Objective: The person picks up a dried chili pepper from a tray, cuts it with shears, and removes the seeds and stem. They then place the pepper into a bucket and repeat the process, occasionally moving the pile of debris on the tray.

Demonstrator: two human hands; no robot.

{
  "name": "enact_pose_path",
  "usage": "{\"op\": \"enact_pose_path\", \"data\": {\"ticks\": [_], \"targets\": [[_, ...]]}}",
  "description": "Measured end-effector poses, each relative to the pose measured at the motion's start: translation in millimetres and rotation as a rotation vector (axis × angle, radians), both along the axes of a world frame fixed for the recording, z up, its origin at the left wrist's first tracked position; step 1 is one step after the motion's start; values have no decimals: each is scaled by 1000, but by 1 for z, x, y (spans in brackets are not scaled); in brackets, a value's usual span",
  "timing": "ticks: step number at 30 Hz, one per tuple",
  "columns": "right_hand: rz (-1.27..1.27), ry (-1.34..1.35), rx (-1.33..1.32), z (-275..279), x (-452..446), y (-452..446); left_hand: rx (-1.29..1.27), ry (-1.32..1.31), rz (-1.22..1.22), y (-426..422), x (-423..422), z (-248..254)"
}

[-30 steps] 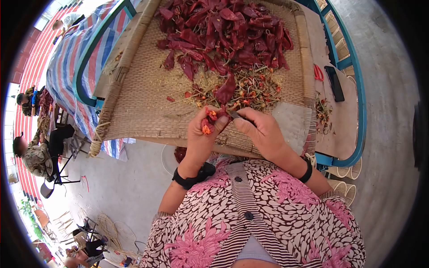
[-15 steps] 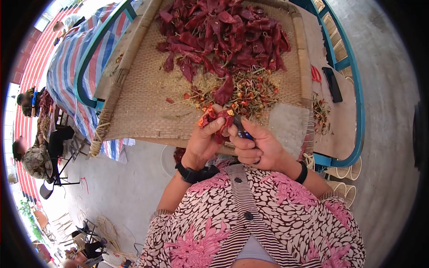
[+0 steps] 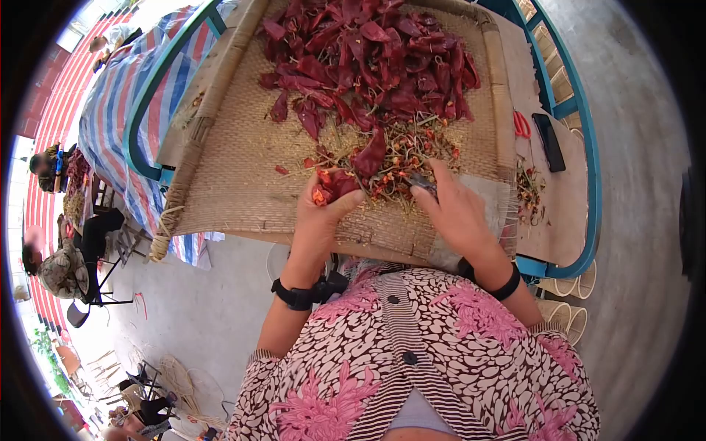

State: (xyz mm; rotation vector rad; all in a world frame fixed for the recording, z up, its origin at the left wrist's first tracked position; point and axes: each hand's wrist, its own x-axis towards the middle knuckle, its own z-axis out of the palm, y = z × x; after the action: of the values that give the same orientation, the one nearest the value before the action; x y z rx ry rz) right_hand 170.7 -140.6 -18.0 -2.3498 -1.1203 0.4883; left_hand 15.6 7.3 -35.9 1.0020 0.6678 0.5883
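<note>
My left hand point(image 3: 318, 224) is closed round several dried red peppers point(image 3: 338, 184), whose cut ends show orange inside. It is just above the woven tray point(image 3: 243, 158). My right hand point(image 3: 462, 217) grips a small dark hand tool point(image 3: 422, 182) between thumb and fingers, over a heap of pepper stems point(image 3: 423, 147). Its handle is hidden in the palm, so I cannot tell its exact kind. Between the hands lies a single dried red pepper point(image 3: 370, 156). Farther off on the tray is a big pile of dried red peppers point(image 3: 360, 55).
Red-handled scissors point(image 3: 522, 125) and a black phone point(image 3: 548, 143) lie on the board at the right, near more stem scraps point(image 3: 529, 184). A blue metal frame point(image 3: 590, 184) surrounds the tray. People point(image 3: 62, 268) sit at the far left beside a striped tarp point(image 3: 118, 110).
My hands have moved apart and farther forward over the tray. The left has gone left with the peppers, the right has carried the tool right to the stem heap.
</note>
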Motion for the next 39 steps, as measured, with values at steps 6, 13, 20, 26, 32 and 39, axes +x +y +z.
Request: {"op": "enact_pose_path", "data": {"ticks": [6, 13, 20, 26, 32, 39], "targets": [[81, -216, -270, 12, 7, 3, 637, 493, -108, 28, 19, -4], [12, -206, -186, 1, 10, 4, 1012, 380, -241, 40, 40, -26], [36, -166, -283, 20, 8, 7, 1137, 499, -230, 43, 33, -28], [41, -80, 186, 9, 7, 13, 1345, 380, -38, 27, 8, -1], [137, 249, 330, 9, -6, 48, 1236, 254, -130, 19, 0, 18], [-23, 619, 519, 7, -17, 55, 512, -80, 127, -1, 3, 5]]}}
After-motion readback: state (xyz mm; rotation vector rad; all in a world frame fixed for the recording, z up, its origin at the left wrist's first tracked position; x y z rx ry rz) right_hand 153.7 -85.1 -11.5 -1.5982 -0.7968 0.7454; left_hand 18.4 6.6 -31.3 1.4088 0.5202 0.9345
